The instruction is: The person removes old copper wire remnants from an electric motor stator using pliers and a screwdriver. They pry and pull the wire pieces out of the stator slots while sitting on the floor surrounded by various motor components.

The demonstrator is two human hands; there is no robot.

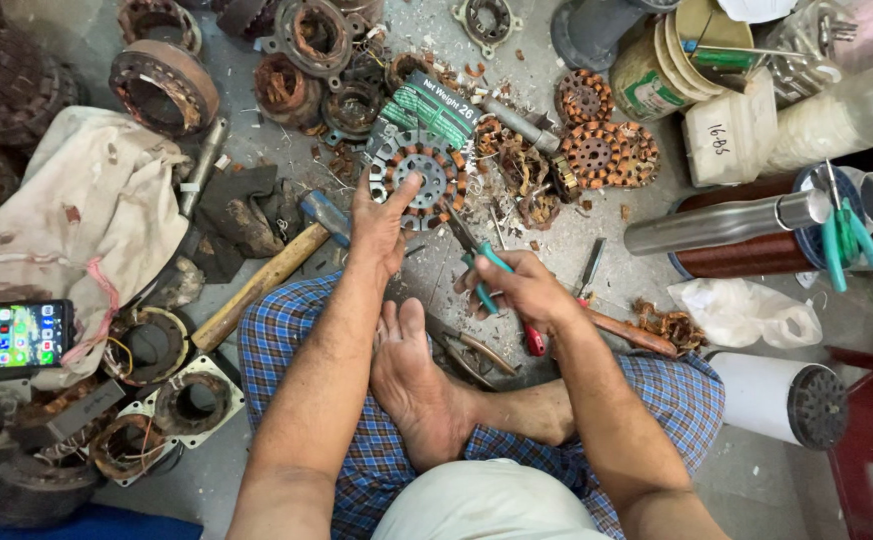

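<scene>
Setting: a person sits cross-legged on a concrete floor (257,480), seen from above, amid stripped motor parts.
Stator core: a round laminated stator (427,180) with copper windings in its slots lies flat on the floor at centre frame, just above the knees.
Left hand: the left hand (382,215) presses on the stator's lower left rim, fingers spread open over it, steadying rather than clasping it.
Right hand: the right hand (522,290) has its grip closed on teal-handled pliers (482,265), the nose pointing up-left toward the stator's lower right edge.
Step in hand: judged to be stripping old winding from the core, with the pliers poised close to the slots.
Next move: it would likely call for seating the pliers' nose on a copper strand while the left hand holds the core firm.
Surroundings: a wooden-handled hammer (267,280) lies at left centre; a phone (12,335) glows at the left edge; a copper wire spool (747,250) sits at right.
</scene>
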